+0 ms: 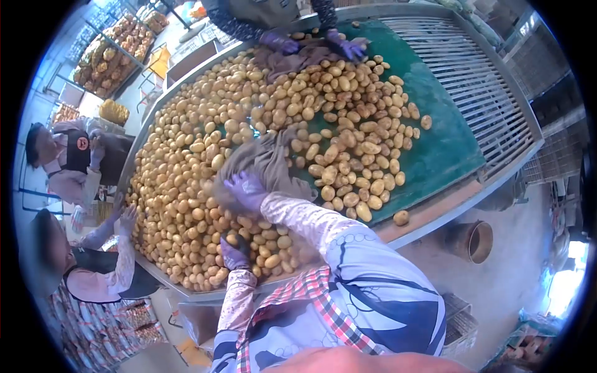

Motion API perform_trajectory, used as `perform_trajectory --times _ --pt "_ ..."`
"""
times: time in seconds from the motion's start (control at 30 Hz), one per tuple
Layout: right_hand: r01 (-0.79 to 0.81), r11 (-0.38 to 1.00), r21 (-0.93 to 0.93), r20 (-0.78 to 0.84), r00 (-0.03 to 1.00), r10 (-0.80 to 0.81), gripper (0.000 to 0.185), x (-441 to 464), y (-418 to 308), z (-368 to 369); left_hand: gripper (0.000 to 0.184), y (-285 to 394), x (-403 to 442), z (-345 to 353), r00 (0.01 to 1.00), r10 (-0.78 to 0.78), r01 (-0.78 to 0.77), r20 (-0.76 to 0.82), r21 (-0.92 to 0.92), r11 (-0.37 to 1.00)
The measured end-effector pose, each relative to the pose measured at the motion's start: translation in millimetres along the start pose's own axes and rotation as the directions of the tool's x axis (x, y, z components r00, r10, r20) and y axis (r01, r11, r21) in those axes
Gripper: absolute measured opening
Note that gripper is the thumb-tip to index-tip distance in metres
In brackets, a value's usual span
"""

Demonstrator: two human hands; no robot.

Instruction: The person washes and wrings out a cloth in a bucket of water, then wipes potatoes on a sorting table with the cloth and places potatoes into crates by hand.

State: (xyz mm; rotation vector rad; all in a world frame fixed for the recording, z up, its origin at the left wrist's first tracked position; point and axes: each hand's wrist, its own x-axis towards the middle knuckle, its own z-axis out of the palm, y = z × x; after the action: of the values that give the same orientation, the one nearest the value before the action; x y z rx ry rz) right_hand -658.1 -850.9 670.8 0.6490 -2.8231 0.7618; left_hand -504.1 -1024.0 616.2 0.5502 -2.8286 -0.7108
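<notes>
Potatoes (pixel 186 149) lie heaped over the sorting table in front of me. My left hand (pixel 235 255), in a purple glove, is low at the near edge of the heap, its fingers closed around a potato (pixel 232 239); part of the grip is shadowed. Farther forward, my right hand (pixel 247 190), gloved the same way, presses on a bunched grey-brown cloth (pixel 267 158) and grips it. The cloth lies on top of the potatoes, and some of its edge is blurred.
Across the table, a co-worker's purple gloves (pixel 280 42) handle another cloth (pixel 305 57). Two people stand at the left, one with a hand (pixel 127 219) by the potatoes. A green belt (pixel 435 143) leads to metal slats (pixel 466 68). A bucket (pixel 479 241) stands below right.
</notes>
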Motion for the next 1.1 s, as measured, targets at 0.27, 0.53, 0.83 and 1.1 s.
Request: perform_trajectory --times 0.27,0.53,0.83,1.1 --pt "-0.133 0.947 0.291 -0.142 0.973 0.181 0.023 -99 75 -121 0.065 18 -16 -28 0.99 0.126 -0.137 -0.062 -0.234 0.963" --pt "-0.709 0.601 -0.37 -0.394 0.705 0.589 0.041 -175 232 -169 0.068 -5 -14 -5 0.98 0.171 -0.18 -0.105 -0.09 0.979" --pt "-0.313 0.927 -0.206 -0.238 0.935 0.262 0.023 -141 75 -60 0.063 16 -22 -19 0.99 0.14 -0.14 0.003 -0.098 0.985" --pt "-0.146 0.972 0.184 0.106 0.986 0.128 0.027 -162 71 -97 0.061 64 -88 -4 0.96 0.281 -0.28 0.004 -0.04 0.959"
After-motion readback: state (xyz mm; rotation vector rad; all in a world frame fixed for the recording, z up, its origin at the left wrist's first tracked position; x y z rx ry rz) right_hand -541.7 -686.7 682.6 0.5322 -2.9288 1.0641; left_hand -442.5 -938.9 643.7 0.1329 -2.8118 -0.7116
